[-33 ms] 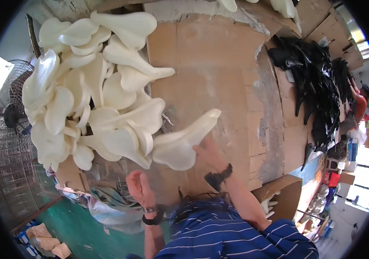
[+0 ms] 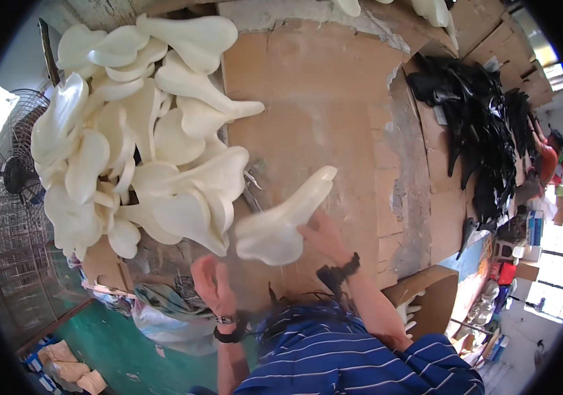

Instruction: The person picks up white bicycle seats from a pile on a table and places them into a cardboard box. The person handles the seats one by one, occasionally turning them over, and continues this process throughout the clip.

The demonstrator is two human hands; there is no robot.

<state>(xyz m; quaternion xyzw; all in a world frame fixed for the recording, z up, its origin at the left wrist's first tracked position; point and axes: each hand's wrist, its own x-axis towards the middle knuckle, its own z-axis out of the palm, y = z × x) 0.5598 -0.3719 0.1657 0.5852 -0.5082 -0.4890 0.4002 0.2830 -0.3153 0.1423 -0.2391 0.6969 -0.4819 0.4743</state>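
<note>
A smooth cream moulded piece (image 2: 278,230), wide and rounded at one end with a long narrow neck, is tilted above the cardboard. My right hand (image 2: 324,238) grips it from the right, thumb against its side and the other fingers partly hidden. To the left, apart from the piece, my left hand (image 2: 214,284) has its fingers curled in toward the thumb. Whatever those fingers hold, if anything, does not show. Just beyond the held piece lies a slim metal tool (image 2: 251,189), partly covered by a big heap of similar cream pieces (image 2: 189,214).
Brown cardboard (image 2: 308,99) covers the worktop. Glossy black pieces (image 2: 485,131) are piled at the right. Near my right elbow stands a cardboard box (image 2: 436,303) with pale pieces inside. A wire-caged fan (image 2: 21,174) stands left; another person (image 2: 548,158) is far right.
The held piece's wide end has tipped slightly downward, uncovering more of the metal tool. My right hand stays on it, and my left hand remains curled.
</note>
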